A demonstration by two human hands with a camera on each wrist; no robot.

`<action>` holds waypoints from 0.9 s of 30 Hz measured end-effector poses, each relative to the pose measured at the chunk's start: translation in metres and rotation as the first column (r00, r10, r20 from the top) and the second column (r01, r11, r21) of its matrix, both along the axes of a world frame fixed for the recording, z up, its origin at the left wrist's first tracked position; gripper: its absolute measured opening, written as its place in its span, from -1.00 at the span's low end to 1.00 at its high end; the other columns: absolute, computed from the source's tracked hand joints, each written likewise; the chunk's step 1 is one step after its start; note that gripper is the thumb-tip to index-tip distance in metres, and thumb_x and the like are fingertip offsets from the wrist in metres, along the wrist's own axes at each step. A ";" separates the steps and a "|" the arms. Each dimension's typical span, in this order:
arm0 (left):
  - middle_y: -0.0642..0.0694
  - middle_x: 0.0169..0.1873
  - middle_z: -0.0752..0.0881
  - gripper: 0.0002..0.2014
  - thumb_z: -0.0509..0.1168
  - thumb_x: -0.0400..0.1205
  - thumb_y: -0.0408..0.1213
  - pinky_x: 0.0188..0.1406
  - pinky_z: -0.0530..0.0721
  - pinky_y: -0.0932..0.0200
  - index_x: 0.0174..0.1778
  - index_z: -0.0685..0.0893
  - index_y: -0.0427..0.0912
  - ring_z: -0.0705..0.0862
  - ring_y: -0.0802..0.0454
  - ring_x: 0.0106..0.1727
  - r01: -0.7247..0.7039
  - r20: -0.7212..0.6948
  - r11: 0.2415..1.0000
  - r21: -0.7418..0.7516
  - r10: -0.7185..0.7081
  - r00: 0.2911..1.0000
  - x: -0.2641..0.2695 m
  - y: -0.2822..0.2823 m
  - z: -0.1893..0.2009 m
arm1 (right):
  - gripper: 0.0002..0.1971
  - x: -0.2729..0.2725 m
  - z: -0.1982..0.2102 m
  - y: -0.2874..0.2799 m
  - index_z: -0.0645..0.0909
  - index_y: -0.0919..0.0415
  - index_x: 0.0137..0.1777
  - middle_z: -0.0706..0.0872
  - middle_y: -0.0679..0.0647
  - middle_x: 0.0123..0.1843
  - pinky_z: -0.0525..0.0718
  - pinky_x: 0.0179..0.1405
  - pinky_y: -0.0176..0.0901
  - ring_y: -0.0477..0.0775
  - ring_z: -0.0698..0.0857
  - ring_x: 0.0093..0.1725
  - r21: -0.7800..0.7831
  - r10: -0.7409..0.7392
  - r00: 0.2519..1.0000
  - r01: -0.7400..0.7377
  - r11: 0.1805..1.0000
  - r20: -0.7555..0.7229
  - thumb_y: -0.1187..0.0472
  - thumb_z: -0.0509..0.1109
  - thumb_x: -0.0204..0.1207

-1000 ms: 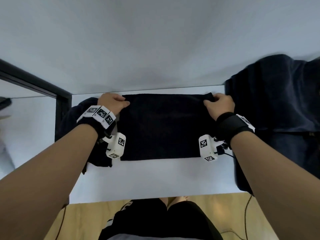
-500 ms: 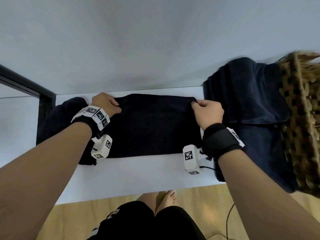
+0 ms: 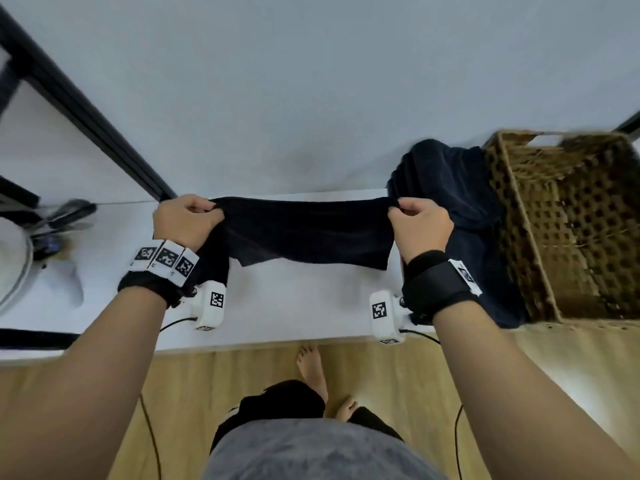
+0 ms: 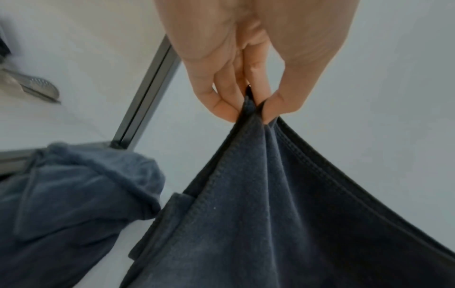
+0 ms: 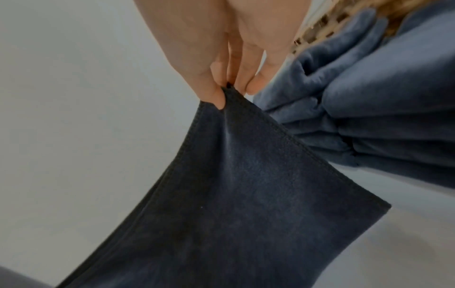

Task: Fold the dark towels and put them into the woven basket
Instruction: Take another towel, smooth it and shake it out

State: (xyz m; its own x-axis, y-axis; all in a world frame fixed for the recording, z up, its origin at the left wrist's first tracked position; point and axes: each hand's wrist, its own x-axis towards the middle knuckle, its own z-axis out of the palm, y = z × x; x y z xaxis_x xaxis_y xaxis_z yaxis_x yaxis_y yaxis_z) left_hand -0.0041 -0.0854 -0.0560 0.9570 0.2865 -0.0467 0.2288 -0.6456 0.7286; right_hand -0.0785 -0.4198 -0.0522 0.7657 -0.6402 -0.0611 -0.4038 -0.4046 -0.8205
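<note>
A folded dark towel (image 3: 308, 233) hangs lifted above the white table (image 3: 294, 306), stretched between both hands. My left hand (image 3: 187, 216) pinches its left top corner (image 4: 253, 109) between thumb and fingers. My right hand (image 3: 419, 220) pinches the right top corner (image 5: 226, 93). The woven basket (image 3: 568, 230) stands on the table at the right, a little beyond my right hand. Dark towels (image 3: 460, 188) lie heaped against its left wall. Another crumpled dark towel (image 4: 68, 193) lies on the table below my left hand.
A black metal frame post (image 3: 86, 116) slants up at the back left. A fan and small items (image 3: 45, 233) sit on the far left. The pale wall runs right behind the table. Wood floor and my feet (image 3: 311, 368) show below the table's front edge.
Both hands have lifted the towel off the table, so it now hangs between them. The view has swung right, and the whole basket has come into sight.
</note>
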 end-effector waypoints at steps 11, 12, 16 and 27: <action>0.45 -0.40 0.73 -0.82 0.58 0.34 -0.10 -0.17 0.57 0.66 -0.46 0.76 0.30 0.69 0.53 -0.25 0.041 0.420 0.985 -0.167 0.033 0.907 -0.055 0.008 0.191 | -0.91 -0.023 0.159 -0.018 0.81 -0.04 -0.07 0.76 -0.20 -0.07 0.57 0.12 -0.43 -0.12 0.74 0.01 0.002 0.055 0.889 -0.063 0.998 0.454 0.15 0.52 0.47; 0.42 -0.40 0.75 -0.83 0.58 0.32 -0.07 -0.15 0.60 0.58 -0.47 0.76 0.34 0.71 0.49 -0.26 0.041 0.456 0.984 -0.175 0.044 0.889 -0.058 0.009 0.205 | -0.90 -0.024 0.173 -0.019 0.79 -0.11 -0.11 0.76 -0.23 -0.08 0.55 0.08 -0.47 -0.14 0.74 0.01 0.002 0.052 0.868 -0.061 0.998 0.494 0.14 0.51 0.46; 0.19 -0.38 0.77 -0.94 0.47 0.23 -0.03 0.00 0.71 0.20 -0.46 0.74 0.28 0.74 0.19 -0.23 0.021 0.535 0.972 -0.234 0.111 0.838 -0.066 0.013 0.239 | -0.92 -0.029 0.211 -0.021 0.79 -0.13 -0.12 0.75 -0.26 -0.12 0.53 0.08 -0.47 -0.20 0.72 -0.06 -0.021 0.073 0.825 -0.074 0.997 0.561 0.11 0.51 0.45; 0.11 -0.35 0.71 -0.72 0.54 0.42 -0.25 -0.13 0.52 0.34 -0.17 0.69 0.28 0.66 0.29 -0.30 0.085 0.488 0.970 -0.227 0.037 0.872 -0.061 0.020 0.228 | -0.80 -0.034 0.212 -0.032 0.69 -0.11 -0.04 0.75 -0.30 -0.19 0.46 -0.20 -0.71 -0.31 0.69 -0.15 0.032 0.073 0.841 -0.107 0.994 0.536 0.22 0.51 0.43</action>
